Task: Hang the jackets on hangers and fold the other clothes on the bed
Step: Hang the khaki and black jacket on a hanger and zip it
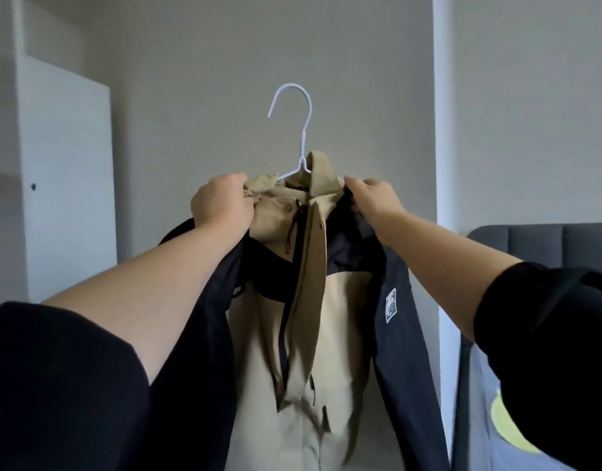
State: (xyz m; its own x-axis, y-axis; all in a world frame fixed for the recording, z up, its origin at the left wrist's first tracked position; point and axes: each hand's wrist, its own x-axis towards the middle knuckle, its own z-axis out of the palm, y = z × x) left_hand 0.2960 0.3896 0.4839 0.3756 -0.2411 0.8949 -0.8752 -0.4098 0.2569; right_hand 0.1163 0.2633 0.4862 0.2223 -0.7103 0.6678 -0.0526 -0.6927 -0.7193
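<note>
A tan and beige jacket [313, 321] with navy shoulders and sleeves hangs in the air in front of me on a thin white wire hanger [301, 130]. The hanger's hook sticks up free above the collar; its arms are hidden inside the jacket. My left hand [221, 202] grips the bunched collar and left shoulder. My right hand [372, 197] pinches the dark fabric at the right shoulder. A small white diamond patch [391, 305] shows on the navy right sleeve.
A white wardrobe [65, 171] stands at the left with its door ajar. A grey wall is behind the jacket. At the right edge are a dark grey padded headboard [544, 243] and bedding with a yellow-green shape [506, 426].
</note>
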